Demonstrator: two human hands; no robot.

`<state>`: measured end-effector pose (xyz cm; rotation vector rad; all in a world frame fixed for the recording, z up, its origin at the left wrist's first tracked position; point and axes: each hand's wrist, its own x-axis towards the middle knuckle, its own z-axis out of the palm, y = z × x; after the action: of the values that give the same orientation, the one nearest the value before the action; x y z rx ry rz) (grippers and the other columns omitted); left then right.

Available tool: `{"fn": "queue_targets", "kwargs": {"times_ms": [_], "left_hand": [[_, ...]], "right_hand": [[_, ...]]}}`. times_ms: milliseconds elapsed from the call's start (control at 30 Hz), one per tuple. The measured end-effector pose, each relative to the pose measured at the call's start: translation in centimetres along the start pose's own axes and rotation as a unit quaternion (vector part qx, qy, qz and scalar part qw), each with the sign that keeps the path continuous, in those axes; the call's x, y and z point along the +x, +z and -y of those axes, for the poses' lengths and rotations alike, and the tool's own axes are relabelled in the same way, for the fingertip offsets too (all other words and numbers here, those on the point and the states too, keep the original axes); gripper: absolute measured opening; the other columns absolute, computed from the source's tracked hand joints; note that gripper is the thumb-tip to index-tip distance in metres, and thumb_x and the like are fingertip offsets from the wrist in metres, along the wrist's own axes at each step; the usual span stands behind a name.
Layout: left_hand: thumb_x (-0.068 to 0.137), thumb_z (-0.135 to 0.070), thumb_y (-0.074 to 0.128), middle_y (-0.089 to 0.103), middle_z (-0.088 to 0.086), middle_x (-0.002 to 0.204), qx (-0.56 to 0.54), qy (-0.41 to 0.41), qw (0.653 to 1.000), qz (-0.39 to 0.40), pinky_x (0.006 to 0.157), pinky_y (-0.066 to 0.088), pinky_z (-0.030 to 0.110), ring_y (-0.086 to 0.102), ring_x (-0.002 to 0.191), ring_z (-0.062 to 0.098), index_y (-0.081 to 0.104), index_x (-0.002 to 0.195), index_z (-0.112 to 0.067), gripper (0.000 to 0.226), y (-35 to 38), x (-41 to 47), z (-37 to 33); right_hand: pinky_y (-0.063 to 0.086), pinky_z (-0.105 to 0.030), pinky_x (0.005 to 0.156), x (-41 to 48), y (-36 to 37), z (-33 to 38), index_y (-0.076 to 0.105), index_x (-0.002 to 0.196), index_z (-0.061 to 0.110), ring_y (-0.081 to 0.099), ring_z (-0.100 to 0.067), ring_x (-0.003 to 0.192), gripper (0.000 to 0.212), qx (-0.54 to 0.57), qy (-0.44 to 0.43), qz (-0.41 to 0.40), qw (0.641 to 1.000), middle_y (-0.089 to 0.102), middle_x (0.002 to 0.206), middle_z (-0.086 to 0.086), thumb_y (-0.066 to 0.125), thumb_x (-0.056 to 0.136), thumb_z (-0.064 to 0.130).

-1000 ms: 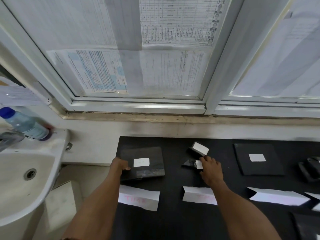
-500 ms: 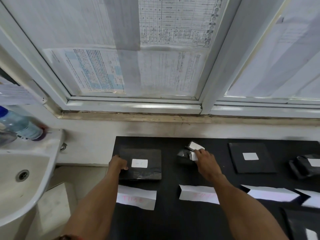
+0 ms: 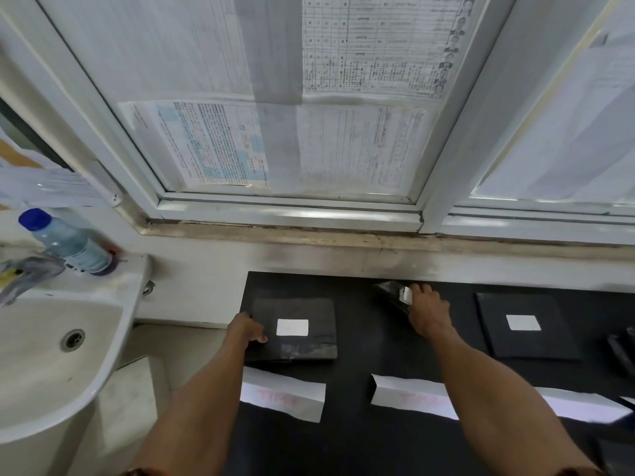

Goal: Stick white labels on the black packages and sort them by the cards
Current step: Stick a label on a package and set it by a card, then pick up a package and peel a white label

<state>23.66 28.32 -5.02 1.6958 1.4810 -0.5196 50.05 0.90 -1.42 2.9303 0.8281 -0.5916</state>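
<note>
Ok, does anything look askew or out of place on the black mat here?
Only the small package gripped by the right hand at the far edge of the mat: it looks crumpled and tilted, its label angled, whereas the left flat package and right flat package lie square with centred labels.

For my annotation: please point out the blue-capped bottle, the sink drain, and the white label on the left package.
bottle [image 3: 74,245]: head view, on its clear body.
sink drain [image 3: 73,339]: head view, on its metal centre.
white label [image 3: 292,327]: head view, on its middle.
</note>
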Motion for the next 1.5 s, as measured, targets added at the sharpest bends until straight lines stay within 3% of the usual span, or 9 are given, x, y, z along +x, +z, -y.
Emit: {"fn": "queue_targets", "kwargs": {"times_ms": [200,567,733,1000,1267,1500], "left_hand": [[0.067,-0.004,0.080,0.057,0.015,0.127,-0.001,-0.003,1.000,-0.003,0.100,0.048,0.042,0.056,0.116,0.033,0.050,0.130,-0.001,0.070,0.0,0.0,0.1],[0.067,-0.007,0.079,0.059,0.013,0.124,0.002,-0.003,1.000,-0.013,0.097,0.049,0.038,0.057,0.114,0.031,0.054,0.127,-0.004,0.065,-0.3,-0.8,0.3],[0.071,-0.012,0.072,0.058,0.014,0.121,0.010,-0.003,0.999,-0.043,0.088,0.049,0.035,0.055,0.112,0.032,0.052,0.127,-0.006,0.059,-0.3,-2.5,-0.5],[0.079,-0.019,0.060,0.044,0.021,0.135,0.024,0.033,0.995,-0.090,0.097,0.046,0.044,0.047,0.121,0.035,0.043,0.135,-0.009,0.059,0.8,-8.0,-5.1],[0.083,-0.016,0.056,0.034,0.020,0.143,0.041,0.174,0.980,-0.083,0.105,0.041,0.047,0.041,0.129,0.038,0.037,0.140,-0.012,0.060,7.9,-17.2,-11.7],[0.083,-0.016,0.055,0.041,0.019,0.135,0.067,0.255,0.961,-0.084,0.103,0.042,0.044,0.047,0.122,0.037,0.043,0.136,-0.013,0.054,22.1,-27.1,-16.3]], "right_hand": [[0.036,-0.047,0.101,0.4,-0.2,0.0,0.044,0.131,0.018,0.052,-0.027,0.117,0.048,-0.011,-0.004,-0.004,1.000,0.053,0.127,-0.006,0.061,0.088,0.031],[0.036,-0.049,0.104,-1.2,-1.0,-0.9,0.037,0.138,0.021,0.047,-0.030,0.123,0.076,0.003,0.017,-0.021,1.000,0.049,0.132,-0.009,0.076,0.074,0.036],[0.036,-0.048,0.103,-3.0,-1.7,-1.8,0.035,0.139,0.019,0.046,-0.030,0.123,0.078,0.023,0.032,-0.043,0.998,0.048,0.133,-0.009,0.075,0.075,0.040],[0.038,-0.046,0.103,-7.4,-3.4,-5.0,0.028,0.145,0.018,0.044,-0.029,0.128,0.079,0.042,0.054,-0.085,0.994,0.045,0.138,-0.009,0.066,0.082,0.046],[0.037,-0.043,0.104,-12.3,-5.7,-12.6,0.027,0.146,0.019,0.042,-0.028,0.130,0.071,0.051,0.058,-0.124,0.989,0.042,0.142,-0.010,0.056,0.089,0.047],[0.041,-0.046,0.098,-18.6,-4.6,-27.1,0.033,0.142,0.018,0.042,-0.031,0.127,0.060,0.068,0.057,-0.118,0.989,0.041,0.140,-0.012,0.056,0.091,0.040]]}}
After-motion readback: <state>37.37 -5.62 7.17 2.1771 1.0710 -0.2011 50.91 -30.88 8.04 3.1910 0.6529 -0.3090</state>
